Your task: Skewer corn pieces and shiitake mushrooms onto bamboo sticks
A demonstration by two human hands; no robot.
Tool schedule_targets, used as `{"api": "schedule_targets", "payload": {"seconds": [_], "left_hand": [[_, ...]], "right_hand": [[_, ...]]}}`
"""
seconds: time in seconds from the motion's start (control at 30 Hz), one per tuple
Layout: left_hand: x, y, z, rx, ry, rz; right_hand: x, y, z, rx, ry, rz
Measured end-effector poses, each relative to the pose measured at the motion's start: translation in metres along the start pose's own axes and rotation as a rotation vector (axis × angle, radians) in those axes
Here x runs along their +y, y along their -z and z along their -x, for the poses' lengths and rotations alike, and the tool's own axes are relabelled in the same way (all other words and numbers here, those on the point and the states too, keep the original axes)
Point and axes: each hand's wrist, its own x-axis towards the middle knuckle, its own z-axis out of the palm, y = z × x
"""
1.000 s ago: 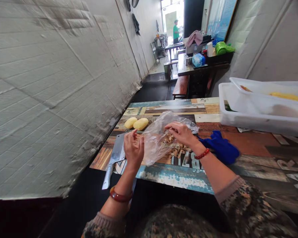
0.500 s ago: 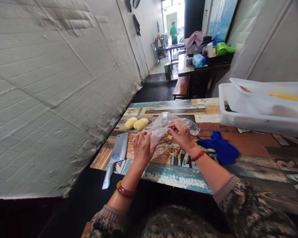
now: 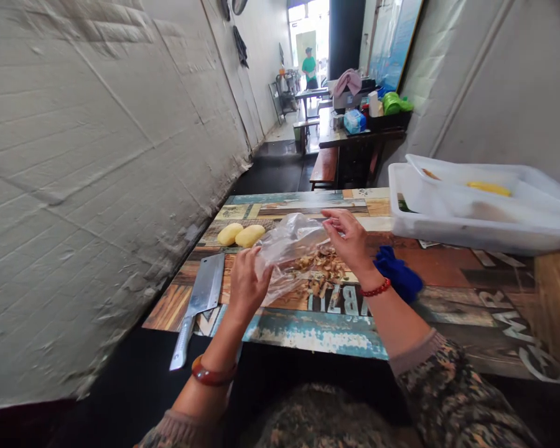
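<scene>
A clear plastic bag [image 3: 287, 239] lies crumpled on the table, spread between my two hands. My left hand [image 3: 248, 283] grips its left side, thumb and fingers closed on the film. At the bag's right edge, my right hand [image 3: 351, 241] pinches the plastic between thumb and fingers. Brown peelings [image 3: 325, 270] are scattered on the tabletop, some seen beside or through the film. Two peeled potatoes [image 3: 251, 236] rest behind my left hand. A cleaver [image 3: 208, 283] lies to the left, its handle jutting over the near edge.
Partly behind my right wrist is a crumpled blue cloth or glove [image 3: 401, 277]. White plastic tubs [image 3: 452, 227] stand at the right, with something yellow inside. The white wall [image 3: 98, 186] borders the table's left. A person in green [image 3: 309, 65] stands far off by the doorway.
My hands have moved apart, stretching the bag wider. More of the peelings now show. The view has turned slightly right.
</scene>
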Motion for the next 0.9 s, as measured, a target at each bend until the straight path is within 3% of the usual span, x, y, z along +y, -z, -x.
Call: {"api": "schedule_targets", "payload": {"seconds": [0.07, 0.17, 0.23, 0.3, 0.37, 0.43, 0.6, 0.7, 0.77, 0.9], "left_hand": [[0.010, 0.011, 0.010, 0.059, -0.079, -0.029], [0.022, 0.023, 0.033, 0.125, -0.206, -0.102], [0.024, 0.022, 0.047, -0.029, -0.338, -0.100], [0.019, 0.014, 0.054, -0.205, -0.389, -0.090], [0.009, 0.000, 0.052, -0.250, -0.327, -0.095], [-0.005, -0.015, 0.043, -0.177, -0.228, -0.107], [-0.032, -0.044, 0.016, -0.136, -0.051, -0.132], [-0.040, -0.051, 0.011, -0.146, 0.038, -0.085], [-0.044, -0.054, 0.011, -0.145, 0.070, -0.059], [-0.051, -0.058, 0.010, -0.159, 0.092, -0.016]], "right_hand": [[-0.007, 0.015, 0.005, -0.041, -0.017, 0.020], [-0.009, 0.041, 0.022, -0.276, -0.018, 0.075], [-0.004, 0.063, 0.037, -0.424, -0.005, 0.148], [0.006, 0.087, 0.051, -0.438, 0.006, 0.268], [0.019, 0.109, 0.063, -0.384, 0.010, 0.415], [0.031, 0.125, 0.073, -0.380, 0.007, 0.551], [0.047, 0.125, 0.091, -0.500, 0.014, 0.714], [0.045, 0.117, 0.094, -0.435, 0.015, 0.651], [0.041, 0.118, 0.095, -0.316, -0.027, 0.586], [0.038, 0.152, 0.097, 0.004, -0.133, 0.525]]}}
